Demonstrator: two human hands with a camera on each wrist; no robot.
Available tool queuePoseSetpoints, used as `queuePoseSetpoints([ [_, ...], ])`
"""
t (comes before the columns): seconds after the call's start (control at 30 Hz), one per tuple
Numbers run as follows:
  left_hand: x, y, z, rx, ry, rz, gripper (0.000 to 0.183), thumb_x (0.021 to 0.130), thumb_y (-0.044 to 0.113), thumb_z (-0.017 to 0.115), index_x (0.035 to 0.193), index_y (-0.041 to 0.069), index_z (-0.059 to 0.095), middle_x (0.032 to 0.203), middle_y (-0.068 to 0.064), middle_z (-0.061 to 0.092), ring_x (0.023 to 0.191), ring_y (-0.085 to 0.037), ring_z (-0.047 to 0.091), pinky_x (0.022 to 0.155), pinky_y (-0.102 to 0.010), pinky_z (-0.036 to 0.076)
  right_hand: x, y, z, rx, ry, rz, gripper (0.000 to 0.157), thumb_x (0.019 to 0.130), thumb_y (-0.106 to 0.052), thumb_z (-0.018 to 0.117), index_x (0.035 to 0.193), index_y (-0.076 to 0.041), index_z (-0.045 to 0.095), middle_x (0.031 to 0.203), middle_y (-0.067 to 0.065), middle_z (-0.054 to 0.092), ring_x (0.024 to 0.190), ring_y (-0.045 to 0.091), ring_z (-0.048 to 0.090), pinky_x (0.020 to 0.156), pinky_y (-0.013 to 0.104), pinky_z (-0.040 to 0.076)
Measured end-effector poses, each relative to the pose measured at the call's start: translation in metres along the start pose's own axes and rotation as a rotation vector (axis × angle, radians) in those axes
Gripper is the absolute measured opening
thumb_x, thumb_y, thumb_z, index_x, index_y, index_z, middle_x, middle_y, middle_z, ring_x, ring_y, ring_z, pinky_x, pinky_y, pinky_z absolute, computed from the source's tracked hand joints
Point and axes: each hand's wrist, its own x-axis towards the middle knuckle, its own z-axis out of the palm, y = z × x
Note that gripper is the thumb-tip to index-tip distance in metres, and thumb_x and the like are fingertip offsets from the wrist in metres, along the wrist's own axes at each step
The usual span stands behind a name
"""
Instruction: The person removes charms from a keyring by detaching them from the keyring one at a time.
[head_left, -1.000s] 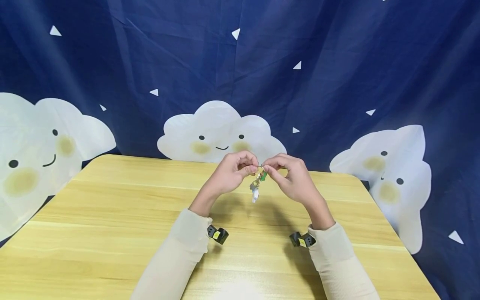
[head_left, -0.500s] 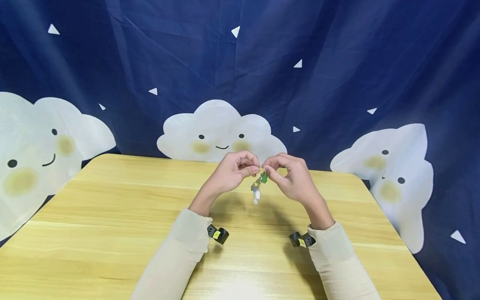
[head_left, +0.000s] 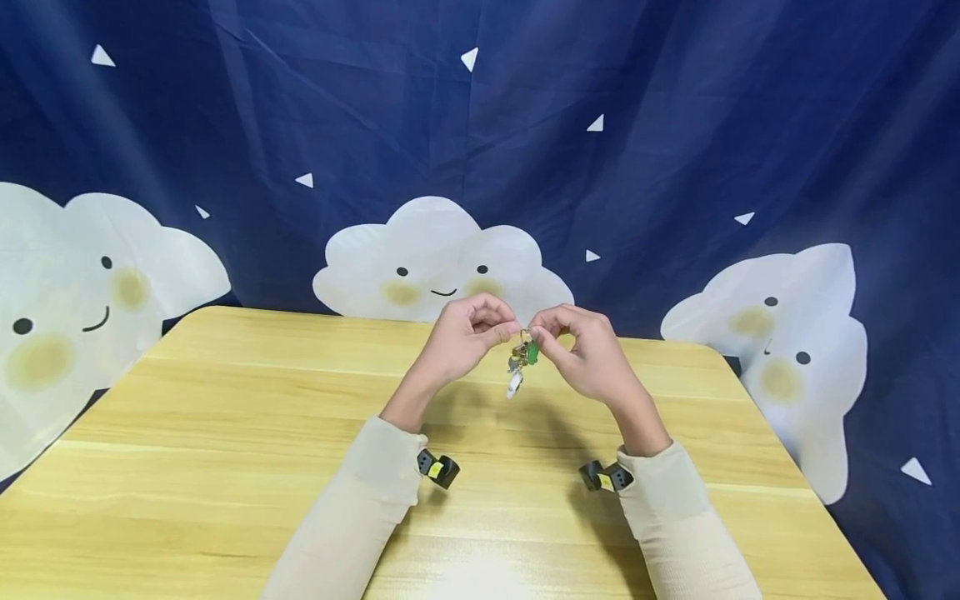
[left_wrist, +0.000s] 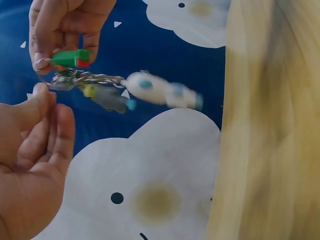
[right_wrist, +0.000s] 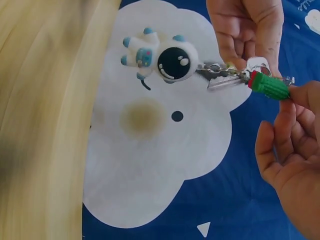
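Note:
A keyring (head_left: 525, 335) hangs over the table between both hands. My right hand (head_left: 588, 350) pinches it at the top, thumb against index finger. From the other side, the thumb and index tip of my left hand (head_left: 468, 337) pinch the ring's edge. Below dangle a green charm with a red end (right_wrist: 270, 86), a silver key (right_wrist: 225, 82) and a white-and-blue astronaut charm (right_wrist: 175, 64). A grey charm with a yellow part (left_wrist: 107, 97) hangs beside the astronaut in the left wrist view, blurred there. Fingers hide part of the ring.
A light wooden table (head_left: 247, 467) lies under both forearms. Behind it hangs a dark blue curtain (head_left: 375, 108) printed with white clouds. A small black camera (head_left: 438, 468) sits at the left wrist, another camera (head_left: 606, 477) at the right.
The left hand has risen slightly and its fingers have straightened a little. The ring now shows as a rounder loop, and the hanging charms have swung and turned.

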Motion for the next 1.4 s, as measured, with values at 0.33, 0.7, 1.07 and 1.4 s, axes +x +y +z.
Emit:
queuePoseSetpoints([
  [0.33, -0.002, 0.008, -0.001, 0.127, -0.062, 0.048, 0.013, 0.094, 0.024, 0.078, 0.098, 0.012, 0.077, 0.089, 0.002, 0.075, 0.085, -0.016, 0.071, 0.082, -0.031, 0.059, 0.0, -0.001, -0.003, -0.036, 0.007, 0.049, 0.006, 0.097, -0.007, 0.069, 0.095, -0.007, 0.075, 0.08, -0.002, 0.066, 0.073, 0.012, 0.059, 0.062, 0.028, 0.045],
  [0.7, -0.003, 0.011, 0.001, 0.158, -0.095, 0.093, 0.011, 0.092, 0.019, 0.079, 0.098, 0.01, 0.079, 0.089, 0.004, 0.075, 0.087, -0.012, 0.071, 0.088, -0.032, 0.058, 0.0, -0.001, -0.005, -0.029, -0.008, 0.068, 0.007, 0.098, -0.008, 0.069, 0.097, -0.006, 0.075, 0.082, 0.0, 0.067, 0.074, 0.014, 0.059, 0.064, 0.029, 0.047],
  [1.07, -0.002, 0.011, -0.004, 0.186, -0.017, 0.203, 0.006, 0.092, 0.018, 0.079, 0.091, 0.012, 0.081, 0.088, 0.007, 0.073, 0.087, -0.011, 0.069, 0.09, -0.032, 0.057, 0.002, -0.002, -0.005, -0.04, -0.007, 0.066, 0.006, 0.098, -0.007, 0.069, 0.097, -0.005, 0.074, 0.083, 0.001, 0.068, 0.075, 0.013, 0.061, 0.072, 0.035, 0.055],
  [1.4, -0.001, 0.009, -0.005, 0.191, 0.049, 0.237, 0.006, 0.092, 0.015, 0.079, 0.091, 0.009, 0.079, 0.092, 0.003, 0.073, 0.087, -0.012, 0.07, 0.086, -0.031, 0.059, 0.001, -0.003, -0.004, -0.032, -0.009, 0.072, 0.007, 0.1, -0.011, 0.068, 0.097, -0.007, 0.073, 0.08, 0.0, 0.065, 0.072, 0.014, 0.056, 0.063, 0.03, 0.048],
])
